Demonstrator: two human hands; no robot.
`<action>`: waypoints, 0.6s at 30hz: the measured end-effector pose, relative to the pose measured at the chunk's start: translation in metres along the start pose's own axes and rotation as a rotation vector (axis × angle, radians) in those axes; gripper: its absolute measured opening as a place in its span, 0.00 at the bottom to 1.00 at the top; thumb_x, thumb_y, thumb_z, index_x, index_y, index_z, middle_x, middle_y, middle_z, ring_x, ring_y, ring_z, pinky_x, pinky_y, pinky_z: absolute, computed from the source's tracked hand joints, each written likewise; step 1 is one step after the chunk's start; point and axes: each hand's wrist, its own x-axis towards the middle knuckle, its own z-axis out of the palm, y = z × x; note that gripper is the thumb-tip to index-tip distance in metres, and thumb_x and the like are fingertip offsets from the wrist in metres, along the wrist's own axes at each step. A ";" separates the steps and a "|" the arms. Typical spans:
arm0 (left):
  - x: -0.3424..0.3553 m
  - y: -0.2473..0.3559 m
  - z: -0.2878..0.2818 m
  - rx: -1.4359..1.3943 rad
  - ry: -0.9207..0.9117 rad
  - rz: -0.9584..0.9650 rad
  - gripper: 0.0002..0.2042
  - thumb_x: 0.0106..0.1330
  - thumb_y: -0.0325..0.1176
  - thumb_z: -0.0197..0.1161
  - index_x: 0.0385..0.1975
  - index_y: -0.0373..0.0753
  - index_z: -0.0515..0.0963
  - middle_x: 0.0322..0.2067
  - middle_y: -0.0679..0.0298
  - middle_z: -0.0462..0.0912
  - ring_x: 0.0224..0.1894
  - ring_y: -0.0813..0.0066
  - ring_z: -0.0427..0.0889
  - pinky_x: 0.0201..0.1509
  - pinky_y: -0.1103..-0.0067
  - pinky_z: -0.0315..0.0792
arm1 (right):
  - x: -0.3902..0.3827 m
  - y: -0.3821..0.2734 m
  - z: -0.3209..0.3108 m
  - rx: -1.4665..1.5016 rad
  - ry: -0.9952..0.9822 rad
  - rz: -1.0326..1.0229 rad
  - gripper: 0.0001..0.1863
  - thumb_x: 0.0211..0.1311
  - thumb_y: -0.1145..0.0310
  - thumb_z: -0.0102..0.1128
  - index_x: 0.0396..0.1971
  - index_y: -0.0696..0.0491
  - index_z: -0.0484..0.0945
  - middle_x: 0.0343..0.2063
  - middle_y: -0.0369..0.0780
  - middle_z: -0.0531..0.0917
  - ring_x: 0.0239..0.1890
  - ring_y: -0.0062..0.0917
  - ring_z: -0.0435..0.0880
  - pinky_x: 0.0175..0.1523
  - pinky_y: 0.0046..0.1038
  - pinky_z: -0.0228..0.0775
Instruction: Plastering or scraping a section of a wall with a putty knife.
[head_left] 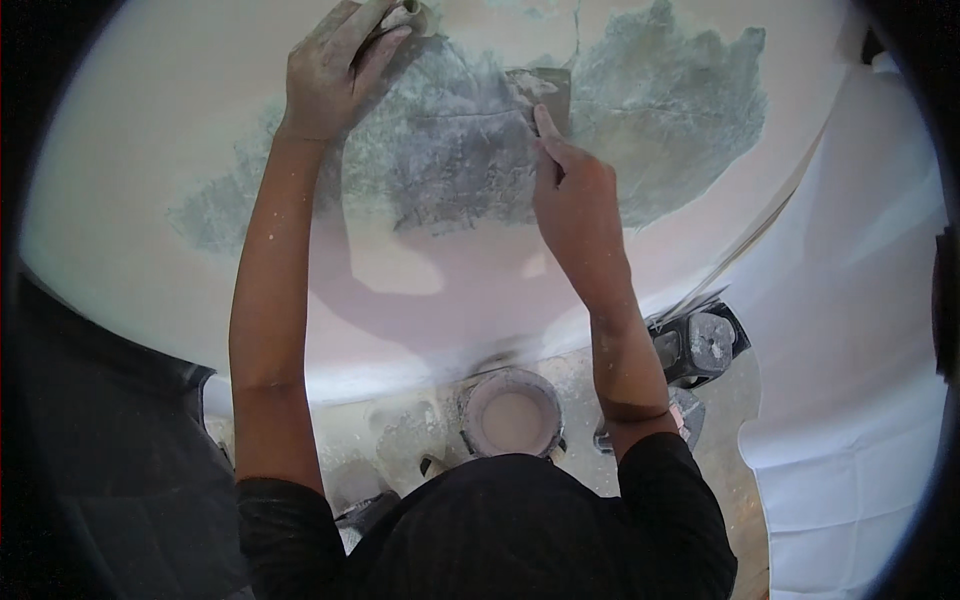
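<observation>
High on the pale wall, my left hand (335, 75) is closed around a small rounded, grey-smeared object (410, 15), partly hidden by my fingers, at the upper edge of the picture. My right hand (580, 205) grips a flat putty knife (550, 85), its index finger extended onto the blade, which lies on a large rough grey-green patch (670, 130) with cracks. A white smear sits on the blade. Shadows of my arms fall across the pale surface (130, 190) around the patch.
Below the wall, a bucket (510, 415) of pale mixture stands on the spattered floor (400, 430). A dark plastic stool or box (700, 345) is at the right. White sheeting (840, 420) drapes the right side, dark sheeting (110, 400) the left.
</observation>
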 end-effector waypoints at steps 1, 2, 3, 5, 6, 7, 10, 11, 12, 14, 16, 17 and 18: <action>0.003 0.002 -0.001 0.026 -0.007 0.014 0.15 0.61 0.24 0.67 0.47 0.31 0.77 0.30 0.59 0.80 0.29 0.77 0.80 0.32 0.83 0.76 | -0.002 0.002 0.000 0.021 0.009 0.009 0.22 0.63 0.78 0.49 0.57 0.58 0.73 0.25 0.59 0.78 0.31 0.53 0.80 0.38 0.43 0.72; 0.006 0.005 -0.003 0.030 -0.011 0.010 0.15 0.61 0.24 0.67 0.47 0.31 0.77 0.30 0.59 0.80 0.29 0.77 0.80 0.32 0.83 0.76 | -0.002 0.003 0.002 0.043 0.018 0.018 0.21 0.63 0.78 0.49 0.57 0.58 0.73 0.25 0.59 0.78 0.31 0.53 0.80 0.38 0.43 0.72; 0.015 0.017 -0.004 0.032 -0.047 -0.021 0.14 0.60 0.27 0.67 0.45 0.31 0.77 0.27 0.56 0.78 0.26 0.69 0.78 0.28 0.77 0.72 | 0.000 0.006 0.002 0.043 0.014 0.019 0.21 0.63 0.78 0.49 0.57 0.58 0.73 0.25 0.59 0.78 0.31 0.53 0.80 0.38 0.43 0.72; 0.017 0.024 -0.006 0.021 -0.090 -0.058 0.13 0.58 0.29 0.66 0.42 0.31 0.77 0.23 0.54 0.75 0.22 0.61 0.75 0.25 0.71 0.68 | 0.001 0.005 0.005 -0.068 0.055 -0.012 0.20 0.64 0.78 0.49 0.57 0.59 0.74 0.24 0.58 0.78 0.30 0.50 0.81 0.37 0.41 0.73; 0.017 0.023 -0.009 0.029 -0.086 -0.054 0.13 0.58 0.28 0.66 0.42 0.31 0.77 0.22 0.54 0.75 0.22 0.61 0.75 0.24 0.72 0.68 | 0.000 0.001 0.003 -0.063 0.052 -0.012 0.20 0.64 0.78 0.49 0.57 0.59 0.74 0.24 0.58 0.78 0.30 0.50 0.81 0.37 0.41 0.73; 0.017 0.022 -0.011 0.036 -0.081 -0.050 0.13 0.58 0.28 0.66 0.42 0.31 0.77 0.22 0.55 0.74 0.21 0.62 0.74 0.24 0.72 0.67 | -0.001 -0.004 -0.002 -0.041 0.023 0.018 0.20 0.65 0.77 0.49 0.56 0.59 0.74 0.24 0.57 0.78 0.29 0.50 0.81 0.37 0.41 0.72; 0.022 0.029 -0.006 -0.009 -0.039 -0.013 0.13 0.58 0.27 0.66 0.42 0.31 0.77 0.20 0.56 0.72 0.20 0.62 0.73 0.23 0.72 0.66 | -0.001 0.002 0.002 -0.025 0.031 0.011 0.19 0.65 0.77 0.49 0.56 0.59 0.75 0.24 0.57 0.79 0.29 0.50 0.81 0.36 0.40 0.72; 0.022 0.029 -0.005 -0.014 -0.038 -0.013 0.13 0.58 0.27 0.66 0.42 0.31 0.77 0.20 0.56 0.72 0.20 0.62 0.73 0.23 0.72 0.66 | 0.000 0.006 0.003 -0.028 0.067 -0.027 0.19 0.66 0.77 0.49 0.56 0.59 0.75 0.25 0.57 0.79 0.28 0.49 0.81 0.35 0.40 0.72; 0.021 0.028 -0.008 0.005 -0.040 -0.041 0.14 0.58 0.27 0.66 0.42 0.31 0.77 0.21 0.56 0.72 0.20 0.62 0.73 0.23 0.72 0.66 | -0.002 0.004 0.003 -0.028 0.068 -0.021 0.19 0.66 0.77 0.49 0.56 0.59 0.75 0.25 0.57 0.79 0.28 0.49 0.81 0.35 0.40 0.72; 0.018 0.027 -0.012 0.020 -0.046 -0.069 0.14 0.58 0.28 0.66 0.42 0.31 0.77 0.21 0.56 0.72 0.20 0.62 0.73 0.22 0.72 0.66 | -0.005 0.001 0.002 0.004 0.062 -0.015 0.19 0.66 0.75 0.50 0.56 0.59 0.75 0.25 0.57 0.78 0.28 0.50 0.81 0.35 0.40 0.72; 0.015 0.025 -0.004 0.024 -0.115 -0.094 0.14 0.59 0.28 0.66 0.43 0.32 0.77 0.24 0.54 0.76 0.22 0.64 0.75 0.25 0.73 0.68 | 0.008 0.009 0.006 -0.072 0.083 -0.028 0.19 0.66 0.75 0.50 0.56 0.59 0.75 0.25 0.57 0.78 0.27 0.50 0.81 0.34 0.40 0.72; 0.010 0.019 0.002 0.019 -0.110 -0.093 0.14 0.59 0.28 0.66 0.43 0.32 0.77 0.24 0.54 0.76 0.22 0.64 0.75 0.25 0.73 0.68 | 0.014 0.013 0.007 -0.144 0.097 -0.043 0.19 0.66 0.75 0.51 0.56 0.59 0.74 0.25 0.57 0.78 0.26 0.49 0.81 0.34 0.39 0.72; -0.002 0.007 0.003 -0.035 -0.070 -0.068 0.15 0.60 0.27 0.67 0.46 0.31 0.77 0.27 0.57 0.78 0.25 0.71 0.78 0.28 0.78 0.72 | 0.010 0.007 0.008 -0.138 0.096 -0.040 0.19 0.66 0.75 0.51 0.56 0.59 0.74 0.25 0.57 0.78 0.26 0.49 0.81 0.34 0.39 0.72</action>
